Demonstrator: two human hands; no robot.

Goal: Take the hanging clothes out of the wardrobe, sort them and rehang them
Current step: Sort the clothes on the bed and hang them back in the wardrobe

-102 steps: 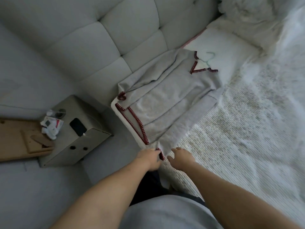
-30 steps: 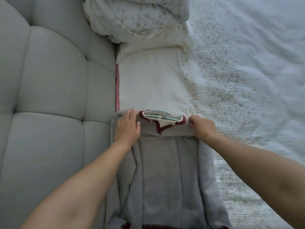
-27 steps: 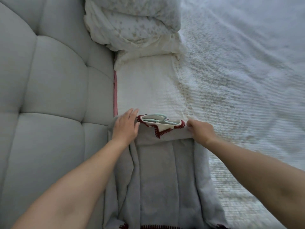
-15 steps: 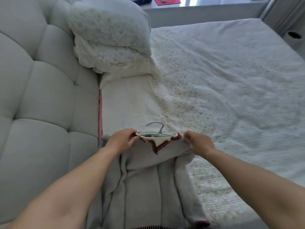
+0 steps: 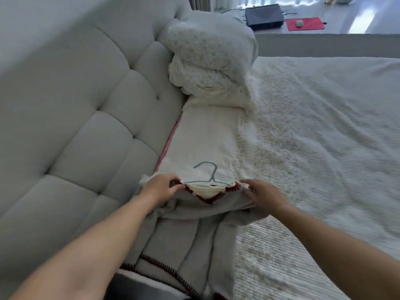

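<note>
Two bare hands meet at the collar of a grey sweater [image 5: 186,232] that lies lengthwise along the edge of the bed [image 5: 313,148], close beside the tufted headboard [image 5: 91,118]. The left hand [image 5: 159,188] pinches the left shoulder of the garment beside its dark-red stitched neckline, fingers curled into the cloth. The right hand [image 5: 263,195] is blurred; its fingers look spread and fairly straight over the right shoulder, seemingly resting there rather than gripping. A pale blue hanger [image 5: 205,173] sits inside the neck opening, its hook pointing away from the person over the white bedspread. The sweater's hem, edged with the same red stitching, reaches the near end of the mattress. Further up the bed a folded white duvet [image 5: 210,61] is piled against the headboard, and beyond it a red mat [image 5: 305,23] lies on the floor.
</note>
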